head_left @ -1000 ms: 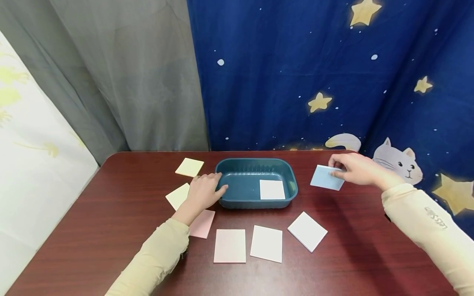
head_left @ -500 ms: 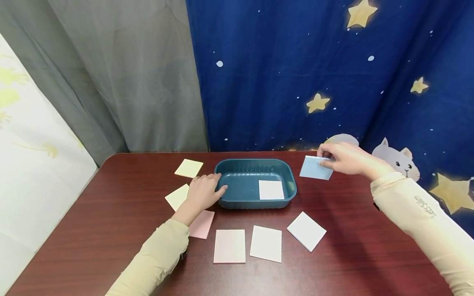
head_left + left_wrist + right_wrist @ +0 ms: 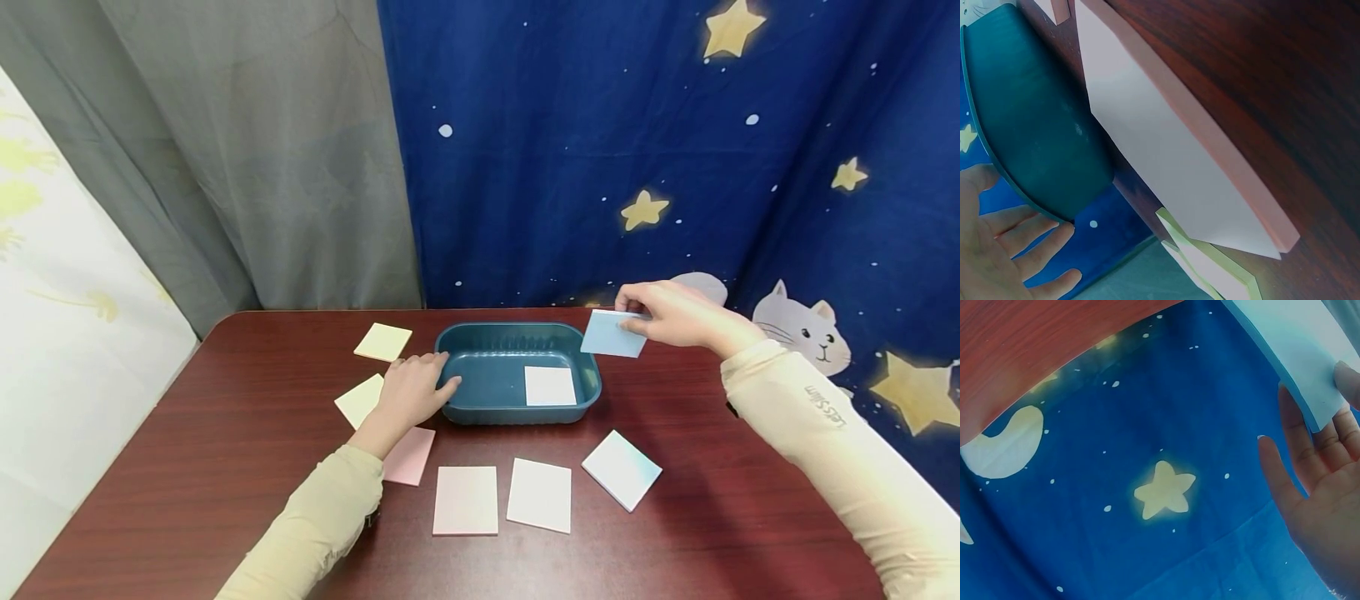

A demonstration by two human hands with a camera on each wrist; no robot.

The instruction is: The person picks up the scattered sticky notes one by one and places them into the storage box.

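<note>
Blue note pad point(image 3: 613, 335) is held up above the worktop point(image 3: 262, 400), at the far right corner of the teal tray point(image 3: 517, 412). Its lower left part overlaps the tray's rim in the head view; whether the two touch cannot be told. The right hand point(image 3: 667, 312) has its grip pinched on the pad's right side, thumb on the near face and fingers behind, and the pad is tilted up. On the right sleeve point(image 3: 817, 454), slanted lettering reads "Let's Slim".

The left hand point(image 3: 412, 387) rests on the tray's left end, its grip loose with fingers spread, fingertips touching the rim. A dark band point(image 3: 372, 517) at the left cuff bears a light mark too small to read.

Inside the tray, toward its right end, a white pad point(image 3: 550, 386) lies flat. Two pale yellow pads point(image 3: 383, 342) lie left of the tray; a pink pad point(image 3: 409, 457) is partly hidden by the left forearm. Nearer the wearer come a pale pink pad point(image 3: 465, 500), a white square pad point(image 3: 539, 494) just beside it, and a turned pad point(image 3: 622, 470), white shading to blue at its right corner. Behind hang a grey curtain point(image 3: 300, 167) and a blue curtain point(image 3: 540, 167) with printed stars and a cat.
</note>
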